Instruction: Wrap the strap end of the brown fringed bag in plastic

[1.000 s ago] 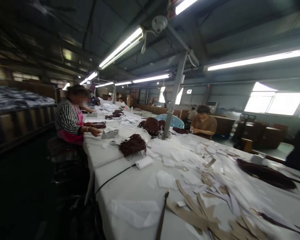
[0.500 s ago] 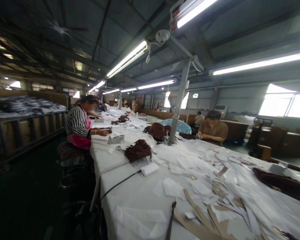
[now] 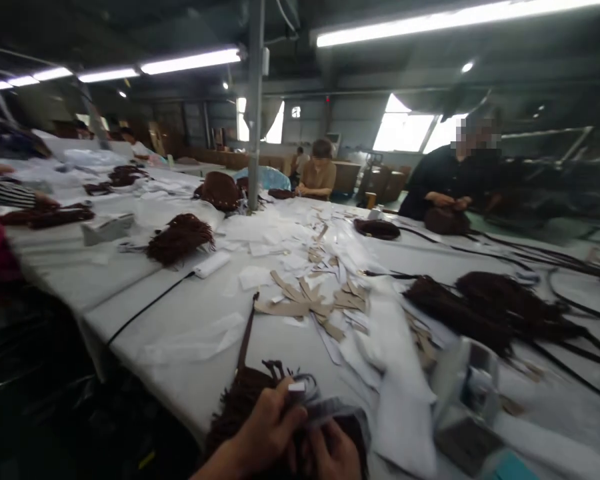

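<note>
A dark brown fringed bag [image 3: 240, 400] lies at the table's near edge, with a strap [image 3: 247, 327] running up from it. My left hand [image 3: 263, 430] is closed on the bag's upper edge, beside a small white piece like a label [image 3: 297, 387]. Close by on the right, my right hand [image 3: 335, 453] has its fingers bent around the grey lining [image 3: 325, 410] at the bag's opening. Blur hides the exact grip of the fingertips. The lower part of the bag is out of frame or behind my hands.
Tan strips [image 3: 305, 300] and white sheets [image 3: 400, 387] cover the table middle. A grey dispenser-like object [image 3: 467, 393] stands at right. More brown bags [image 3: 510, 307] and straps lie beyond. A post [image 3: 255, 107] rises from the table. A co-worker in black [image 3: 447, 180] handles a brown bag.
My view has swung right and down. My two hands and the fringed bag have come into sight at the bottom, as has the co-worker in black at right.
</note>
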Tool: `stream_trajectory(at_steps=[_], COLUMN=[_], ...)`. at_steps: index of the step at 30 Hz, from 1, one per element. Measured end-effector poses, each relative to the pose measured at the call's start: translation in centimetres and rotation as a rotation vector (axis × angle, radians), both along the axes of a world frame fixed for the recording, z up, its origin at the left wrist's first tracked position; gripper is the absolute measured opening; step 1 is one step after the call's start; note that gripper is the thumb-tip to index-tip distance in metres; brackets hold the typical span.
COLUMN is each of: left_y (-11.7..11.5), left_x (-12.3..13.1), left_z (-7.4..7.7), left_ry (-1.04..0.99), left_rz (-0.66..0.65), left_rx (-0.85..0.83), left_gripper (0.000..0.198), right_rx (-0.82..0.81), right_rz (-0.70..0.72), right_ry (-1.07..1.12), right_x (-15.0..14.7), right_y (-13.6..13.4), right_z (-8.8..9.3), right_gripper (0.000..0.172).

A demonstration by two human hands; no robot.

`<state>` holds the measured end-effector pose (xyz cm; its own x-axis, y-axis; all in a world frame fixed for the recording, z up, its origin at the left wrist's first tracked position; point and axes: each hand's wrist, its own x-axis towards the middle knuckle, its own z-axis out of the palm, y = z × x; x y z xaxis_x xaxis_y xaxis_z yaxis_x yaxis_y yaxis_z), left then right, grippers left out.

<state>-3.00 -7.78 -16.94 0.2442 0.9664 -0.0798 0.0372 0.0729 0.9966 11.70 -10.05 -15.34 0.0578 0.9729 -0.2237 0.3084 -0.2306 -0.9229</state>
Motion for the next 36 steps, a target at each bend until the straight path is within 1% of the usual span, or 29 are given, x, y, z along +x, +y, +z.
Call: stream_trajectory(at_steps=[1, 3, 5, 7, 11, 13, 16, 19, 22, 24, 27, 30, 31, 33, 34, 35, 36], left_y=[0.0, 0.2, 0.4, 0.5, 0.7, 0.7, 0.6, 0.7, 1.1, 1.4, 1.5, 0.8, 0.5, -0.2, -0.6, -0.9, -1.2], left_x=[-0.1, -0.3, -0.5, -0.7, -0.6, -0.5, -0.3, -0.2, -0.2, -0.2, -0.4, -0.7, -0.8, -1.1, -1.3, -1.5, -1.7], left_z=[0.5, 1.4, 2.1, 2.4, 2.4, 2.3, 2.1, 2.0, 2.2, 2.5, 3.8, 6.1, 6.9, 8.5, 9.2, 9.7, 10.1], left_ry=[-0.064, -0.135, -0.157, -0.165, -0.142, -0.101, -0.056, -0.092, -0.138, -0.153, -0.176, -0.195, -0.205, -0.232, -0.242, -0.246, -0.244], left_rz=[-0.048, -0.084, -0.084, -0.105, -0.149, -0.134, -0.069, -0.035, -0.037, -0.054, -0.091, -0.16, -0.193, -0.262, -0.29, -0.312, -0.326], left_rx=[-0.013, -0.017, -0.014, -0.021, -0.038, -0.044, -0.044, -0.066, -0.083, -0.088, -0.11, -0.157, -0.179, -0.238, -0.268, -0.293, -0.313], left_gripper=[0.041, 0.037, 0.034, 0.034, 0.036, 0.035, 0.037, 0.036, 0.037, 0.037, 0.035, 0.033, 0.032, 0.032, 0.032, 0.032, 0.032], right_rx=[-0.024, -0.051, -0.056, -0.045, -0.016, -0.01, -0.023, -0.028, -0.016, -0.002, 0.069, 0.165, 0.203, 0.293, 0.348, 0.408, 0.477], right_rz=[0.009, -0.016, -0.067, -0.091, -0.074, -0.079, -0.093, -0.124, -0.156, -0.179, -0.208, -0.171, -0.136, -0.058, -0.03, -0.012, -0.001], right_ry=[0.102, 0.249, 0.325, 0.368, 0.408, 0.422, 0.462, 0.512, 0.553, 0.547, 0.471, 0.397, 0.384, 0.331, 0.283, 0.222, 0.15], right_x=[-0.4, -1.2, -1.8, -2.2, -2.2, -2.1, -2.2, -2.3, -2.4, -2.3, -1.8, -1.1, -0.8, -0.3, 0.0, 0.2, 0.5], right_y=[0.1, 0.5, 0.7, 0.8, 0.8, 0.7, 0.7, 0.8, 0.7, 0.1, -1.5, -3.8, -4.6, -5.8, -6.2, -6.5, -6.7], right_z=[0.0, 0.0, 0.1, 0.1, 0.2, 0.2, 0.2, 0.3, 0.4, 0.7, 1.3, 2.2, 2.6, 3.4, 3.8, 4.2, 4.6], right_gripper=[0.054, 0.057, 0.057, 0.054, 0.048, 0.05, 0.053, 0.051, 0.051, 0.052, 0.05, 0.042, 0.043, 0.054, 0.056, 0.051, 0.039])
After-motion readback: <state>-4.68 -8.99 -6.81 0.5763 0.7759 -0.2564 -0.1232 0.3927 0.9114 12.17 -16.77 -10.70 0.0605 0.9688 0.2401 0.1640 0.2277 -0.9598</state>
